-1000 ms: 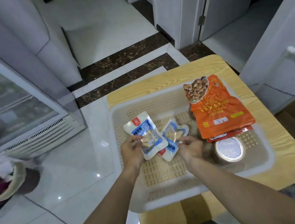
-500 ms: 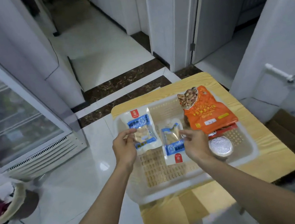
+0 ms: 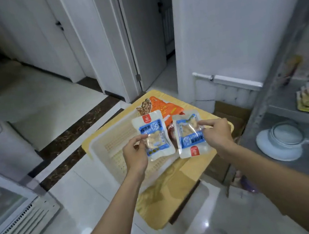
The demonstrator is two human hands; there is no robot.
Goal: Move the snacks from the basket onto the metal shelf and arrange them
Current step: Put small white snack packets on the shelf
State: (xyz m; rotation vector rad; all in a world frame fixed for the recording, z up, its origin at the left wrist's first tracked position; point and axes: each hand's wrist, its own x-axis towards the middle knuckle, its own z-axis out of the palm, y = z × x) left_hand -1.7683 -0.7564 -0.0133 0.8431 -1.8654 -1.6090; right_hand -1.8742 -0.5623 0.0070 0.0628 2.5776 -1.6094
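Both grips full: left hand [image 3: 135,156] pinches one blue-white snack packet [image 3: 153,135], right hand [image 3: 216,133] pinches a second packet [image 3: 189,135], long axes roughly upright, held above the basket [image 3: 101,146] on the bench [image 3: 164,203]. The metal shelf [image 3: 289,109] lies off to the right, nearer the right hand, so that packet probably goes first.

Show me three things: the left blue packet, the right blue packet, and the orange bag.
left packet [image 3: 152,127]: head view, on its blue label.
right packet [image 3: 191,141]: head view, on its blue label.
orange bag [image 3: 166,108]: head view, on its orange front.
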